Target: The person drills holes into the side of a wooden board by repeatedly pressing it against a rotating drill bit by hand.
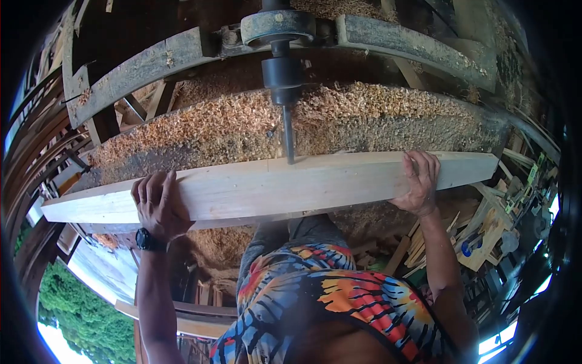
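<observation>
Covering machine table (388,130): wood shavings (242,121); plank (273,185) across it.

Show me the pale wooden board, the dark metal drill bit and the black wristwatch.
Pale wooden board (315,182), head view, middle of its broad face.
Dark metal drill bit (288,138), head view, mid shaft.
Black wristwatch (147,240), head view, its case.

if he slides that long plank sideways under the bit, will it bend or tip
The plank looks thick and straight, so probably stiff. Both ends overhang the shaving-covered table, so it may tip if a hand lets go. Left hand and right hand grip it.
</observation>
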`<state>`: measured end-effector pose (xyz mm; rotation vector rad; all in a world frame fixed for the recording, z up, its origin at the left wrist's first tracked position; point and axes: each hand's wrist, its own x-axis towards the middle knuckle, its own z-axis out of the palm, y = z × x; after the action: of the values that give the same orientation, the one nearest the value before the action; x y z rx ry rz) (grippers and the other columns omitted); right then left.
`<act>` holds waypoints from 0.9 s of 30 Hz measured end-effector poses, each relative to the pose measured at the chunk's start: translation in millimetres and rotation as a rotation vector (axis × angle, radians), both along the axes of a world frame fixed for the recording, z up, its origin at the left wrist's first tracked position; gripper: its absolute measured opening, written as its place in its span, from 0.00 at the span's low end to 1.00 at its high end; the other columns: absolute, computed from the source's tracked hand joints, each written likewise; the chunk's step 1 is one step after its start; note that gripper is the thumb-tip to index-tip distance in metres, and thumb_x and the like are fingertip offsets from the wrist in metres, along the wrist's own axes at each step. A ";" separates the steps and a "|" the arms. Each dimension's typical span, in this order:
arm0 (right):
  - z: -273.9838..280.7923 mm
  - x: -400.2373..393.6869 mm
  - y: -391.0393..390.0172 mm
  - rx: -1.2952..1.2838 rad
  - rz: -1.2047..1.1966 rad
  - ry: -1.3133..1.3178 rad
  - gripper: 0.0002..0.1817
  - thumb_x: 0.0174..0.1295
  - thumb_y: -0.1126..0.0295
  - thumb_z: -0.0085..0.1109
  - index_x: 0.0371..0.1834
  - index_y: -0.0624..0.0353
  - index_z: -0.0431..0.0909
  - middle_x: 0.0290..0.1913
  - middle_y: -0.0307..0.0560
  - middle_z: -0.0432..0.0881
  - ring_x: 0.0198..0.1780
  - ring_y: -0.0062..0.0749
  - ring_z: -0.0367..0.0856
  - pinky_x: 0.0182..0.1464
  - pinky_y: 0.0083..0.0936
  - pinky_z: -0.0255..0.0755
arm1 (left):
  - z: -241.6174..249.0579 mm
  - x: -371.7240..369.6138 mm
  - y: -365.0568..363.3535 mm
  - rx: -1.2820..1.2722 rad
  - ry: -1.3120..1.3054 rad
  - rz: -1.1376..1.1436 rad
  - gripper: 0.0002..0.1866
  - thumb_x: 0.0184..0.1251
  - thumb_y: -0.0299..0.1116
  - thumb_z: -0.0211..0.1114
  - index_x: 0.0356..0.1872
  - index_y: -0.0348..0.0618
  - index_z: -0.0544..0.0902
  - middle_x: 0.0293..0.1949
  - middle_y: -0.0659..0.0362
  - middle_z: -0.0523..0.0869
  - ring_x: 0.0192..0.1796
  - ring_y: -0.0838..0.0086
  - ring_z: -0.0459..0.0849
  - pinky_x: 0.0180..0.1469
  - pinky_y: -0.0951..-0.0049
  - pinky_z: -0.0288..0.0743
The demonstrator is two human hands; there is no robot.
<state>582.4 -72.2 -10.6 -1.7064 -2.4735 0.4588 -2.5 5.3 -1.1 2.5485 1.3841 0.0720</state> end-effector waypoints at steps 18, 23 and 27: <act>-5.6 -6.7 -10.3 0.164 -0.026 -0.094 0.58 0.47 0.35 0.76 0.82 0.48 0.66 0.76 0.57 0.70 0.75 0.63 0.69 0.79 0.69 0.53 | 6.5 -1.7 1.9 -0.001 -0.067 -0.005 0.52 0.36 0.38 0.82 0.73 0.43 0.75 0.59 0.47 0.81 0.61 0.46 0.80 0.67 0.42 0.67; -6.2 -6.3 -3.3 0.191 -0.006 -0.120 0.58 0.49 0.33 0.73 0.81 0.54 0.67 0.74 0.60 0.72 0.73 0.63 0.70 0.79 0.68 0.53 | 12.9 1.0 6.1 0.002 -0.075 -0.021 0.52 0.38 0.38 0.82 0.74 0.41 0.75 0.58 0.46 0.81 0.59 0.46 0.80 0.65 0.44 0.69; -5.3 -7.6 -0.7 0.180 -0.049 -0.076 0.57 0.43 0.36 0.79 0.79 0.50 0.72 0.73 0.55 0.73 0.74 0.59 0.70 0.79 0.68 0.53 | 11.5 2.7 9.3 0.014 -0.079 -0.030 0.51 0.39 0.38 0.82 0.74 0.41 0.75 0.58 0.46 0.81 0.59 0.47 0.80 0.64 0.44 0.69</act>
<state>574.9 -72.8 -15.9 -1.7382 -2.4322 0.1630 0.2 14.6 10.5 2.5477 1.3203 0.1760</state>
